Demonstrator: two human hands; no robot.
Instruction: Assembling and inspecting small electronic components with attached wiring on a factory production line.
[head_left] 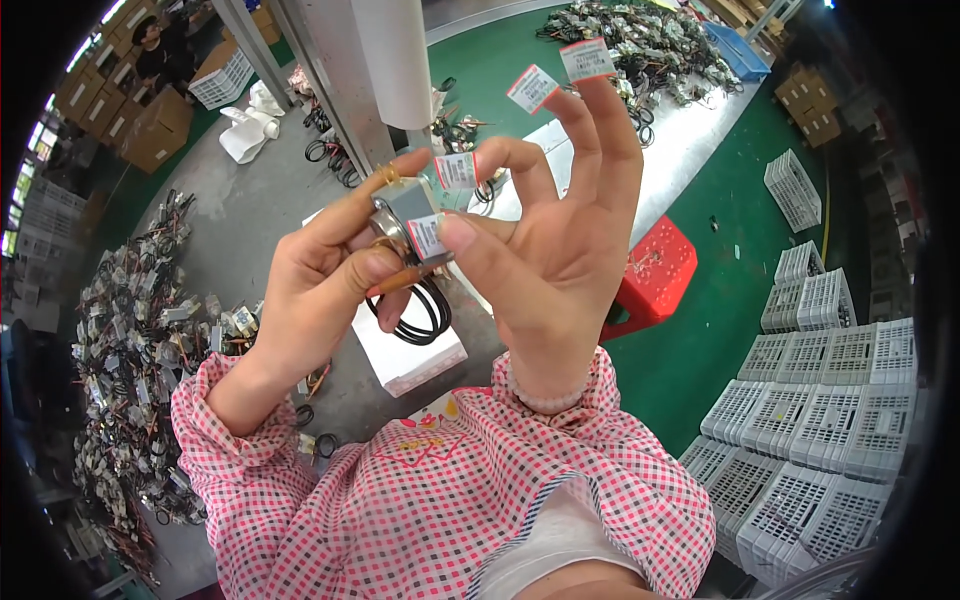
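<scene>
My left hand (325, 265) is closed around a small grey boxy component (408, 203) with a round metal part and brass-coloured terminals. A looped black cable (432, 325) hangs below it. My right hand (570, 240) has its fingers spread, and its thumb presses a white label with a red edge (427, 237) against the component's side. Similar labels cling to its fingertips: one label (457, 171) on the index finger beside the component, another label (532, 88) on the middle finger, and a third label (587, 60) on the ring finger.
Heaps of similar wired components (150, 360) cover the table on the left; another pile (650, 50) lies at the far right. A white box (410, 355) sits below my hands. A red stool (660, 265) and stacked grey crates (800, 410) stand right. A post (340, 80) rises ahead.
</scene>
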